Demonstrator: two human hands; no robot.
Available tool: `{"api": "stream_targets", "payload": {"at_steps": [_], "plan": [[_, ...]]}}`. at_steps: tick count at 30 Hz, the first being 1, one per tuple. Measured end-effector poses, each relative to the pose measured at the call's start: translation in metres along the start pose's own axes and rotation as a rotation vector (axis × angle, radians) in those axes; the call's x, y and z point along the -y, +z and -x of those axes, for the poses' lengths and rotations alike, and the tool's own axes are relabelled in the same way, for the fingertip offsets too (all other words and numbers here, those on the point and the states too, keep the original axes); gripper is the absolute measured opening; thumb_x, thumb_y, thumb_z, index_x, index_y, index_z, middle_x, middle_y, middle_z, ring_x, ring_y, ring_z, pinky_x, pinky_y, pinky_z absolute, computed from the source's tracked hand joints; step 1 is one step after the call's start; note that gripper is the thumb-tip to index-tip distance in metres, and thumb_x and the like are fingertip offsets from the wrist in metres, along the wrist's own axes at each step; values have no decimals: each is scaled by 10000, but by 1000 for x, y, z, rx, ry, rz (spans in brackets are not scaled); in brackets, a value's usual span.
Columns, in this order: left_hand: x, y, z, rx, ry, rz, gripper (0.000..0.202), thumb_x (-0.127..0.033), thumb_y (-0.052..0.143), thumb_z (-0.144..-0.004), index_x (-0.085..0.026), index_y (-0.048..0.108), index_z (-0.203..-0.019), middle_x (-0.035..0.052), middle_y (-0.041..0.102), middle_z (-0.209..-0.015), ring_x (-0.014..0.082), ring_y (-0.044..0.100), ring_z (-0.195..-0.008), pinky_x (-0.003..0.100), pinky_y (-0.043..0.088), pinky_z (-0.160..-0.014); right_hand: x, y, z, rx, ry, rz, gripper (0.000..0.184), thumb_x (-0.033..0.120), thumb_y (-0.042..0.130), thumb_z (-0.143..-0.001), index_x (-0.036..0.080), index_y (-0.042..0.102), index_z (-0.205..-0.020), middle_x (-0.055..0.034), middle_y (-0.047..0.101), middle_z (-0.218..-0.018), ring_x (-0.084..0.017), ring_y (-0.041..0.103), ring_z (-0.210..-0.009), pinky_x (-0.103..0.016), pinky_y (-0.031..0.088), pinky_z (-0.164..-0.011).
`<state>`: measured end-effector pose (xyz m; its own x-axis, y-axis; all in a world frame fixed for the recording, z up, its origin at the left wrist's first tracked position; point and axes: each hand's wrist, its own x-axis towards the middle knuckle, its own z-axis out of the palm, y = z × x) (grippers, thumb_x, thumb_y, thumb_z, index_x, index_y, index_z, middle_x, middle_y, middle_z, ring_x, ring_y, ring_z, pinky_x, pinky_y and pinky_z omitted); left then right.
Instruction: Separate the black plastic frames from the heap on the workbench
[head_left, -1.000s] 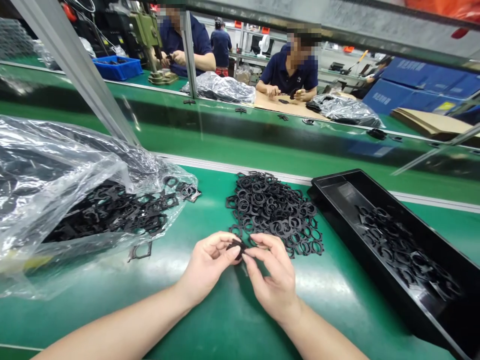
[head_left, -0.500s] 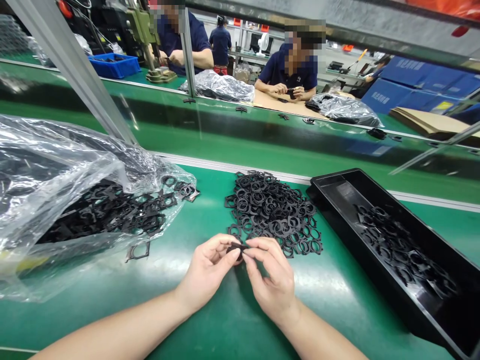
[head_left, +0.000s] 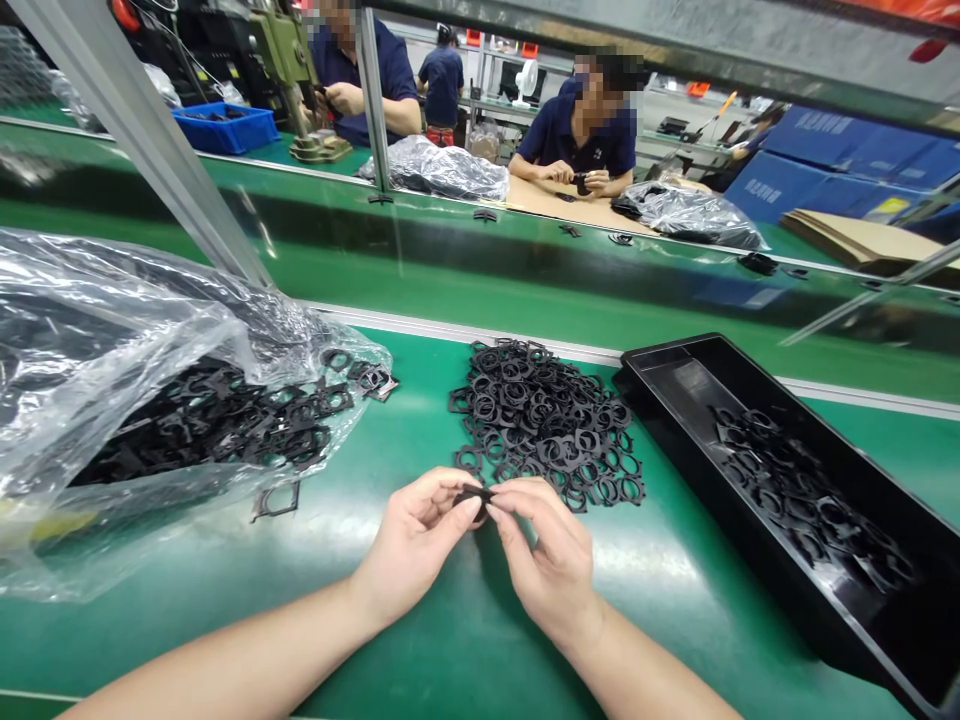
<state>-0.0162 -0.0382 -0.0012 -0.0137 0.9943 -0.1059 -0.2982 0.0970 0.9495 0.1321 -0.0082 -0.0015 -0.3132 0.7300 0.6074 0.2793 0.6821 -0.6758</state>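
Note:
My left hand (head_left: 416, 540) and my right hand (head_left: 547, 560) meet over the green table, both pinching one small black plastic ring part (head_left: 474, 493) between thumb and fingers. Just beyond them lies a loose pile of the same black ring parts (head_left: 544, 420). A black tray (head_left: 690, 370) at the right holds several more parts (head_left: 810, 500). A clear plastic bag (head_left: 112, 340) at the left spills black parts, and one lone part (head_left: 276, 499) lies in front of it.
A slanted metal post (head_left: 150, 150) rises at the left. Beyond a raised green conveyor (head_left: 480, 260), two people in dark blue shirts work at their bench, with plastic bags (head_left: 442, 170), a blue bin (head_left: 214, 125) and blue cartons (head_left: 825, 170).
My hands have barely moved; the fingers have shifted slightly on the small black part. The view has tilted a little.

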Motion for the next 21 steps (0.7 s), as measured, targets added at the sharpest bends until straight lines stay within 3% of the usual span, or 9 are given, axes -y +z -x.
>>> {"api": "stream_targets", "payload": {"at_steps": [9, 21], "plan": [[4, -3, -1, 17, 43, -45, 125, -254, 625, -814, -176, 627, -912, 14, 649, -828, 137, 600, -787, 260, 520, -759, 0, -2, 1, 27, -117, 197, 233, -2, 539, -794, 166, 613, -939, -118, 605, -934, -218, 576, -883, -410, 520, -755], [6, -7, -3, 13, 157, -243, 113, -217, 589, -833, -192, 651, -924, 38, 686, -861, 161, 642, -797, 265, 524, -741, -3, 0, 4, 4, 224, -157, 155, 84, 537, -832, 202, 550, -932, -44, 583, -862, -153, 588, -804, -256, 519, -642]]}}
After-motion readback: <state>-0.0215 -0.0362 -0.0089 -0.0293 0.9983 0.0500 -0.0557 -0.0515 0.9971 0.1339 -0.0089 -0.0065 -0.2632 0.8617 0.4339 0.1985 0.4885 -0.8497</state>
